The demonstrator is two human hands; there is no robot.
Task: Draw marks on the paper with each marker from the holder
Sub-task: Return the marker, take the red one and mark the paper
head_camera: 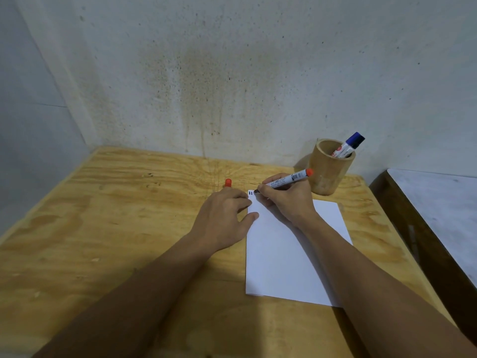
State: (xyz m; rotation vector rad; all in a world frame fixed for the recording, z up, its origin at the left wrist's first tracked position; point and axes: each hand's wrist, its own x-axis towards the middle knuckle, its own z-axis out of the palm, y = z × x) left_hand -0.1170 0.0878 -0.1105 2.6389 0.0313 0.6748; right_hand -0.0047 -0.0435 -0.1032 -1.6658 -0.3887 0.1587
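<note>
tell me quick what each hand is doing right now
Left hand: pressing the paper edge, orange cap in its fingers.
Right hand: closed on the orange marker, tip at the paper.

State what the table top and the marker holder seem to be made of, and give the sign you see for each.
Table top: looks like unfinished plywood, matt, with broad wavy grain and small knots and chips.
Marker holder: probably a cut section of bamboo or turned wood; a thick-walled hollow cylinder, tan, smooth, dull sheen. The picture cannot settle which.

print on both markers (286, 180) too blurred to read
</note>
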